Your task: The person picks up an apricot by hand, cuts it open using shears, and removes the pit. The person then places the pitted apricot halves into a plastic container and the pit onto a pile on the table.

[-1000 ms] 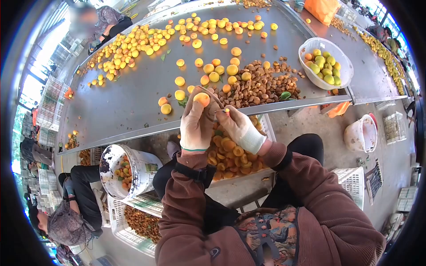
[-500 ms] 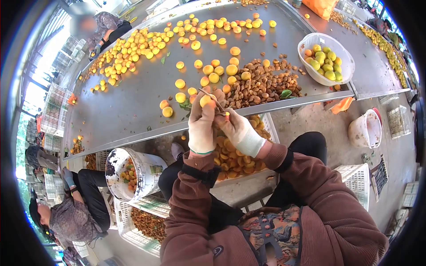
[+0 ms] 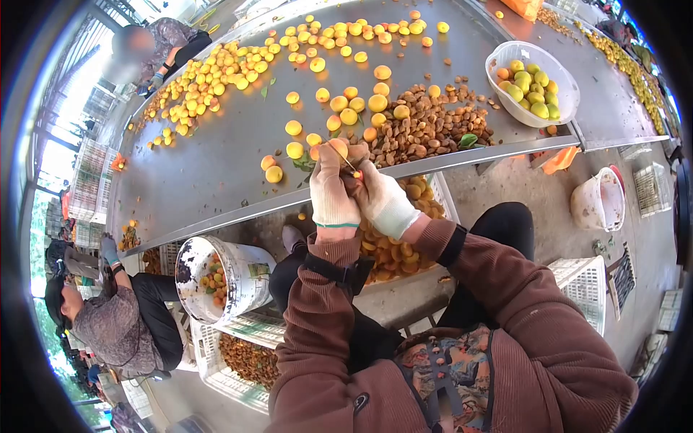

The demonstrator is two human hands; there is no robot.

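Apricot [image 3: 336,148] is pinched in the gloved left hand [image 3: 330,189], fingers closed round it, just above the near edge of the metal table [image 3: 209,173]. The gloved right hand [image 3: 382,203] is closed on a thin pitting tool [image 3: 351,166] that touches the fruit. Done, by the look of it: a big pile of pits [image 3: 426,130] on the table and a crate of halves [image 3: 390,252] under the hands; left: many whole apricots [image 3: 209,76] across the far side, so I'd judge it midway at best.

1 head-worn fisheye view looks steeply down, close over the hands, across the metal table [image 3: 216,173].
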